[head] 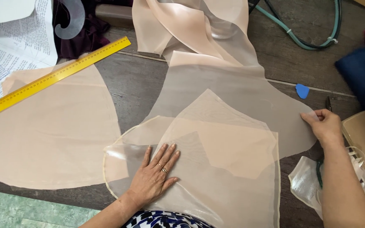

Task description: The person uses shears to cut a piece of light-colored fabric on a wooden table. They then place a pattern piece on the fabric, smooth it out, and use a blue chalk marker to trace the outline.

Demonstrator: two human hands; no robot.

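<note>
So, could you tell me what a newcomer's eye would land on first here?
Probably the sheer peach fabric spread over the middle of the dark wooden table, with the left hand flat on it and the right hand pinching its right edge. Next, the yellow ruler lying diagonally at upper left.

Dark wooden table [140, 80] carries everything. Sheer peach fabric pieces [229, 126] spread across centre, overlapping. Separate fan-shaped peach piece [55, 131] lies left, yellow ruler [51, 78] diagonal over its top edge. Blue chalk [302, 90] sits right; green cable [305, 40] curls top right.
</note>
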